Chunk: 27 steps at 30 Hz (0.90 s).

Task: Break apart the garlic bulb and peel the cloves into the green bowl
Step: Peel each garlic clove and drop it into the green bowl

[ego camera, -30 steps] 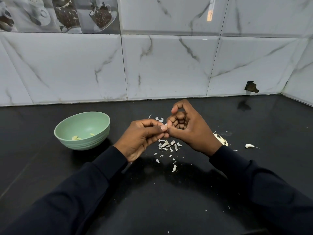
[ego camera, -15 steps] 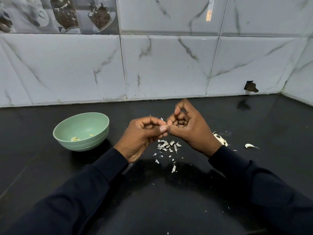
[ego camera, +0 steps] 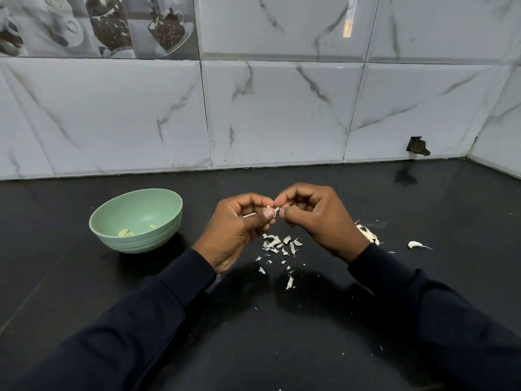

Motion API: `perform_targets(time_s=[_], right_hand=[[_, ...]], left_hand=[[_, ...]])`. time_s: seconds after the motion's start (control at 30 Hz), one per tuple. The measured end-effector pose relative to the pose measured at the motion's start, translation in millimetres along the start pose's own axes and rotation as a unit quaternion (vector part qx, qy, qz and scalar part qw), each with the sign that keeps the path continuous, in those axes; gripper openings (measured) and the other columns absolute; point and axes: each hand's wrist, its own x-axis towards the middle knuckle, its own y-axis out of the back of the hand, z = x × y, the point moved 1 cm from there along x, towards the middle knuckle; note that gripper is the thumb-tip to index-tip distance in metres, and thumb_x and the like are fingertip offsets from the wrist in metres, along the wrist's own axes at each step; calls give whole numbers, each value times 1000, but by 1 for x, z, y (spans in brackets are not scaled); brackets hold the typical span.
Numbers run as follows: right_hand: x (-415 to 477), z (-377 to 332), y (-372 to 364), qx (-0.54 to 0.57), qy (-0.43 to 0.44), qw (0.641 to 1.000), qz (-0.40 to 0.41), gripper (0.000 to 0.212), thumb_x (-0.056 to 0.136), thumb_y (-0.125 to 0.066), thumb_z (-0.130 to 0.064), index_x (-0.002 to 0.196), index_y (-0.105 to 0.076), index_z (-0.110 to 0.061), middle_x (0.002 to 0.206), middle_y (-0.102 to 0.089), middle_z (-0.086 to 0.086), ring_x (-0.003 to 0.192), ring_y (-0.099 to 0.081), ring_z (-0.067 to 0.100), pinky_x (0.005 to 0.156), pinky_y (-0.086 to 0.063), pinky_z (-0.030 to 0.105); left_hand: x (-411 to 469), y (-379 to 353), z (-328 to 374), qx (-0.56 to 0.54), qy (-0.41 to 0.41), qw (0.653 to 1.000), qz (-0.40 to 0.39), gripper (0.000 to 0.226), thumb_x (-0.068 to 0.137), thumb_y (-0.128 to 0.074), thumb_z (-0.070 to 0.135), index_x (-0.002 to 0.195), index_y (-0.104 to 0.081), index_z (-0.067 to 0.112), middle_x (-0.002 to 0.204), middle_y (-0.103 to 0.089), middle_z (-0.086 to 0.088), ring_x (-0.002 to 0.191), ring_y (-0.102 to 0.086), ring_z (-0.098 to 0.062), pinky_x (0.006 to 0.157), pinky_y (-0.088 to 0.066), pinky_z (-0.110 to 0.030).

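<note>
Nearest to the camera, two dark sleeves [ego camera: 158, 320] come in from the bottom corners over the black counter [ego camera: 282, 342]. A little farther, small white peel scraps [ego camera: 279, 244] lie scattered on the counter, most of them just below the hands. Above the scraps both hands meet in the air, and their fingertips touch each other. The left hand [ego camera: 239, 221] has its fingers curled and its thumb pressed forward, and the right hand [ego camera: 318, 218] is curled in the same way. Together they pinch a clove [ego camera: 273, 208] between them. Only a small pale part of this clove shows between the fingertips, so I cannot tell its long axis or which way its tip points. Just behind the right wrist lies a pile of garlic pieces [ego camera: 368, 234], partly hidden by the hand. Farther to the right, well apart from the hands, a loose clove [ego camera: 414, 244] lies flat on the counter. Its long axis runs from left to right, with the thick end at the left and the thin tail pointing to the right. To the left of the hands stands the green bowl [ego camera: 135, 242], upright, with a few yellowish peeled cloves [ego camera: 126, 233] on its bottom. At the back rises a wall [ego camera: 282, 108] of white marble tiles, and one tile at the right has a dark hole [ego camera: 417, 146] near the counter.
</note>
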Motion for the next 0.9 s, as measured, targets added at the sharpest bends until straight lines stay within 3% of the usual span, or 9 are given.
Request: perform_targets(time_s=[0.2,0.33,0.47,0.57,0.77,0.9], right_hand=[[2,2,11,2,-35,999,-30,23,94,-60,5,90,-78,-7,71,-68,7,64,-63,17,61,-55,28],[0,4,14,-27,-44,997,-50,3,90,-75,-1,93,-74,0,73,-70,11,61,-61,14,61,-52,25],[0,6,15,-60,-21,997,-53,14,83,-83,-7,94,-75,-8,80,-67,8,72,-58,13,71,-50,33],[0,4,15,-53,5,998,-40,16,86,-77,-1,100,-78,-8,85,-69,3,76,-61,17,70,-55,31],[-3,6,7,-56,16,998,-30,13,90,-78,-7,102,-77,-6,86,-75,13,74,-70,34,71,-61,40],[-4,7,5,-78,2,996,-34,12,90,-80,-11,100,-78,-7,83,-77,8,73,-75,27,72,-62,37]], left_hand=[[1,6,3,-2,-16,1000,-17,23,77,-72,3,99,-70,0,84,-72,-15,80,-71,-18,75,-58,-22],[-1,5,4,-10,-21,1000,-21,24,78,-70,-2,102,-68,-4,90,-74,-20,86,-75,-24,76,-59,-23],[-1,4,6,6,-31,999,-14,26,75,-72,-3,100,-67,-5,84,-74,-15,82,-76,-24,74,-59,-24],[-1,4,5,32,-44,999,5,27,73,-76,0,98,-68,-4,87,-74,-19,83,-75,-28,75,-60,-26],[0,6,0,56,-52,996,36,21,71,-80,4,91,-73,1,86,-74,-23,81,-73,-28,77,-61,-28],[3,7,-2,128,-74,988,49,14,82,-74,-10,94,-70,-5,85,-74,-24,77,-74,-28,79,-61,-36]])
